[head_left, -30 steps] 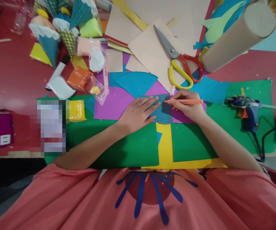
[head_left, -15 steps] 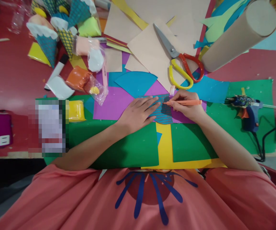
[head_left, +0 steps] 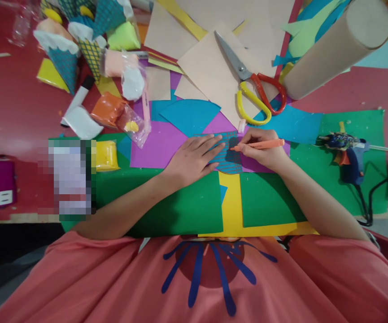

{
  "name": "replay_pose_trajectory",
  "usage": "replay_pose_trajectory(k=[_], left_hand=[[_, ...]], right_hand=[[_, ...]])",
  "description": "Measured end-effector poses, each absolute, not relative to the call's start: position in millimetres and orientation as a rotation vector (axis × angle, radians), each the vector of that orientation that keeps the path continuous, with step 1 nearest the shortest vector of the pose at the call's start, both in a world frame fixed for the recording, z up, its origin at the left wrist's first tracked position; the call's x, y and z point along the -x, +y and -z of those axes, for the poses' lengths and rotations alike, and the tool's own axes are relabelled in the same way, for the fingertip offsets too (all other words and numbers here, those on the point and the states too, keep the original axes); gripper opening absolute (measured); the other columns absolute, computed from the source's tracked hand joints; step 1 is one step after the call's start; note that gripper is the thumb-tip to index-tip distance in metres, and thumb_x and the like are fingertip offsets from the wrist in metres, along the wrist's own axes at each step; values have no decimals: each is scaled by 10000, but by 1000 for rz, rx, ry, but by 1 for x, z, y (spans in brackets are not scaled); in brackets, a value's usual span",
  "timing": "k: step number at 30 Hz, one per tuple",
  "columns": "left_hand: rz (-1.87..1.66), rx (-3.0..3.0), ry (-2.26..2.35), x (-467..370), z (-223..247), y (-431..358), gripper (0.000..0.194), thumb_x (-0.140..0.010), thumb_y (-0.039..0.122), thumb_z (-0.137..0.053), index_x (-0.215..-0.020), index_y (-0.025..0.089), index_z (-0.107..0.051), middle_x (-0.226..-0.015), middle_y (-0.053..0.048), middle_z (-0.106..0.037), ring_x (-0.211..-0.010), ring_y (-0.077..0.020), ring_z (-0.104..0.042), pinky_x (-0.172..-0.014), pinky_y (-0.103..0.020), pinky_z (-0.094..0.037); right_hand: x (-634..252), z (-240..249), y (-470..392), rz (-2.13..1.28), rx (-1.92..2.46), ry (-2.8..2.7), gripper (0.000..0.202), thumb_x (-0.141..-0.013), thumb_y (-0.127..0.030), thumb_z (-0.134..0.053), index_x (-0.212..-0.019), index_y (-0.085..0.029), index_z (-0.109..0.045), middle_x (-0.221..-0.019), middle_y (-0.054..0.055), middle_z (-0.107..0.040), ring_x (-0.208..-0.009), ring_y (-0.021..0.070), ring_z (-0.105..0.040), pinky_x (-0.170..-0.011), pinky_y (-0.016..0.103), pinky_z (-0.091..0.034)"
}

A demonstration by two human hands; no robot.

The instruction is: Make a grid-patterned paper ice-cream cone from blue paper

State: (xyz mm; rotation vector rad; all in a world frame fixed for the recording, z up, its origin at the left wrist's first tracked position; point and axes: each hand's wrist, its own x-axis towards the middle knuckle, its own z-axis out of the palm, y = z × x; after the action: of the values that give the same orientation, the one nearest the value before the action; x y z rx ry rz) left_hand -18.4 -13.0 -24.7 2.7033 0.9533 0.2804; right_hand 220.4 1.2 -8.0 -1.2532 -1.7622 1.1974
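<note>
A blue paper piece (head_left: 229,163) with reddish lines drawn across it lies on purple paper (head_left: 153,146). My left hand (head_left: 198,157) rests flat on its left part, fingers spread, covering some of it. Between the fingers and thumb of my right hand (head_left: 264,150) is an orange marker (head_left: 269,144), its tip at the lined paper. The marker's cap (head_left: 241,125) lies just above my right hand. A plain blue fan-shaped paper (head_left: 192,115) sits above my left hand.
Scissors (head_left: 244,74) with red and yellow handles lie on beige paper (head_left: 200,63). A beige roll (head_left: 335,54) and a glue gun (head_left: 351,161) are at the right. Paper cones (head_left: 62,65), clay packs (head_left: 108,110) and a blurred-out phone (head_left: 71,179) are at the left.
The marker tip has moved slightly right and down on the lined paper, with my right hand still around it. My left hand has stayed in place.
</note>
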Motion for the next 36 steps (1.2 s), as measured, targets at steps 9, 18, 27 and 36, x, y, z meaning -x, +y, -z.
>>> replay_pose_trajectory(k=[9, 18, 27, 36], left_hand=[[-263, -2702, 955, 19, 25, -13, 477, -991, 383, -433, -1417, 169, -463, -1465, -143, -494, -1363, -271, -447, -1105, -443, -383], [-259, -2713, 958, 19, 26, -12, 472, -994, 391, -426, -1413, 180, -467, -1470, -135, -491, -1367, -263, -446, -1105, -434, -385], [-274, -2698, 972, 19, 27, -12, 476, -1001, 397, -404, -1416, 172, -462, -1468, -142, -490, -1369, -270, -446, -1102, -445, -389], [-278, -2672, 1030, 21, 27, -10, 494, -1003, 424, -394, -1423, 171, -450, -1474, -148, -480, -1377, -280, -432, -1107, -454, -380]], right_hand=[[-221, 8, 0, -1240, 1231, -1773, 198, -733, -271, -675, -577, -199, -576, -588, 0, -630, -514, 107, -541, -461, 239, -379], [-221, 6, 0, -1278, 1205, -1791, 185, -731, -247, -676, -578, -188, -588, -625, 21, -696, -537, 117, -605, -461, 222, -407], [-224, 7, 0, -1260, 1290, -1613, 204, -766, -301, -701, -614, -188, -625, -534, -18, -625, -461, 92, -538, -434, 228, -376], [-217, 10, -7, -1215, 1297, -1668, 246, -788, -363, -711, -635, -188, -629, -619, 3, -650, -574, 119, -594, -505, 253, -431]])
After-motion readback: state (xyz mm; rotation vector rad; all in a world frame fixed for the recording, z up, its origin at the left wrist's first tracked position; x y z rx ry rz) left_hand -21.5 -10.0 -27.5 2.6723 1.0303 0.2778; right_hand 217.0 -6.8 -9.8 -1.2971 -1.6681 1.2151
